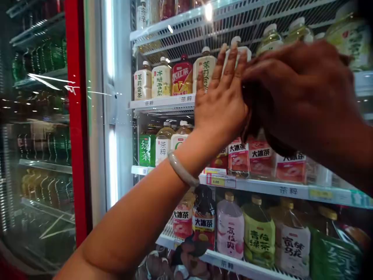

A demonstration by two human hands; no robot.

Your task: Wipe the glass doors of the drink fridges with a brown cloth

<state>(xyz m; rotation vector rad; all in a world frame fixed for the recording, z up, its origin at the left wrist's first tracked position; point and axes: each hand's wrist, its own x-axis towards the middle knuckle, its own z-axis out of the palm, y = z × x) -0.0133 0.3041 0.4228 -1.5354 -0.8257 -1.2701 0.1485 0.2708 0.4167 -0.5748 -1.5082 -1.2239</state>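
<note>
My left hand (223,91) is stretched out flat, fingers spread and pointing up, over the middle shelf of a drinks cooler. It looks laid against the glass door, where faint reflections show. A pale bangle (182,169) circles that wrist. Behind the fingers stand a white-labelled tea bottle (204,64) and another white-labelled bottle (246,52). My right hand (300,85), dark and blurred, is closer to the camera with its fingers curled. A dark brown shape (256,112) lies below its fingers; I cannot tell whether it is held or a reflection.
Rows of bottled drinks fill the shelves, including a red-labelled bottle (182,77), peach tea bottles (260,157) and a pink bottle (230,225). A price tag (220,181) sits on a shelf edge. Left is a red door frame (76,116) beside another cooler with green bottles (46,58).
</note>
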